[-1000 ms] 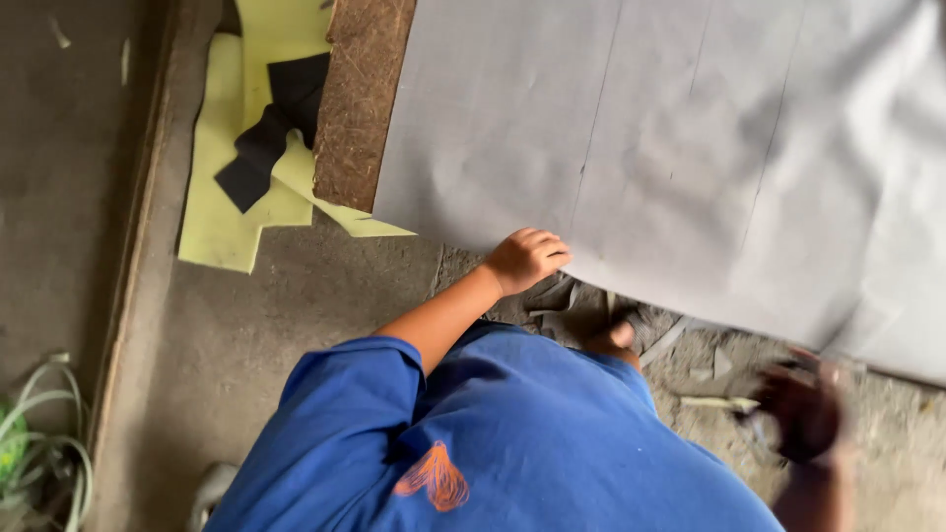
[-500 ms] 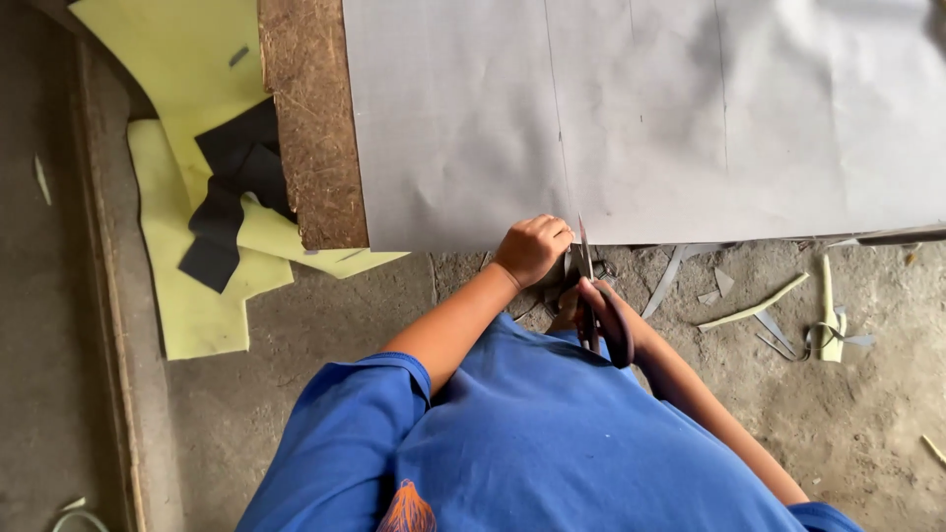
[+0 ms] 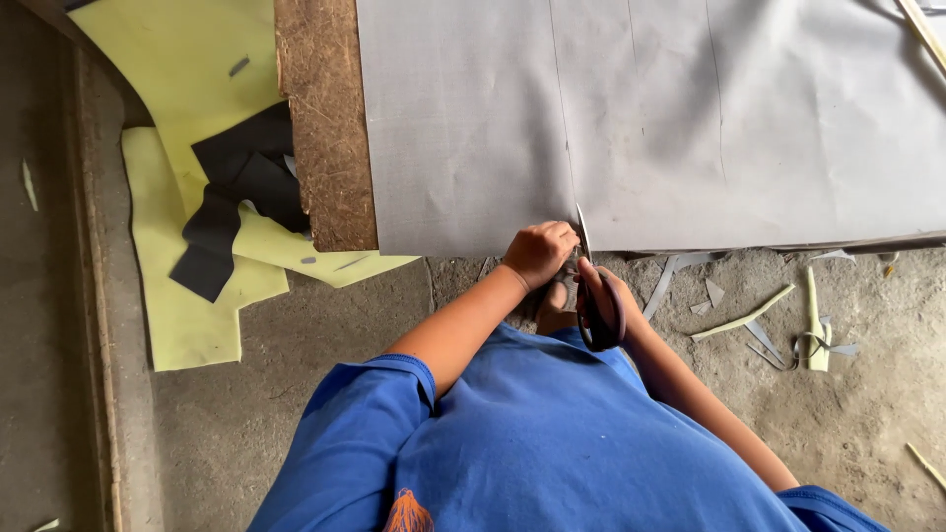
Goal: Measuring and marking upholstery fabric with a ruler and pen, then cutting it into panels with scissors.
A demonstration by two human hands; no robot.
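Head view looks straight down at my two hands, which meet at the near edge of a grey sheet (image 3: 670,128). The sheet lies flat over a brown fibre board (image 3: 320,128), whose rough strip shows along the sheet's left side. Thin drawn lines run across the sheet from far to near.

My left hand (image 3: 540,251) is closed in a pinch on the sheet's near edge, just left of one of those lines. My right hand (image 3: 603,300) is closed in a grip around the dark handles of the scissors (image 3: 594,286). The blades point away from me, and their pale tip lies on the sheet right at the edge, just beside the left hand's fingers. I cannot tell how far the blades are parted.

Blue sleeves and my blue shirt (image 3: 552,443) fill the lower middle of the view.

Left of the board, yellow foam pieces (image 3: 187,305) lie on the concrete floor (image 3: 296,365), with black scraps (image 3: 232,212) on top of them. To the right of my hands, thin yellow and grey offcuts (image 3: 788,325) are scattered on the floor, well apart from the scissors. A pale wooden strip (image 3: 924,30) crosses the sheet's far right corner.
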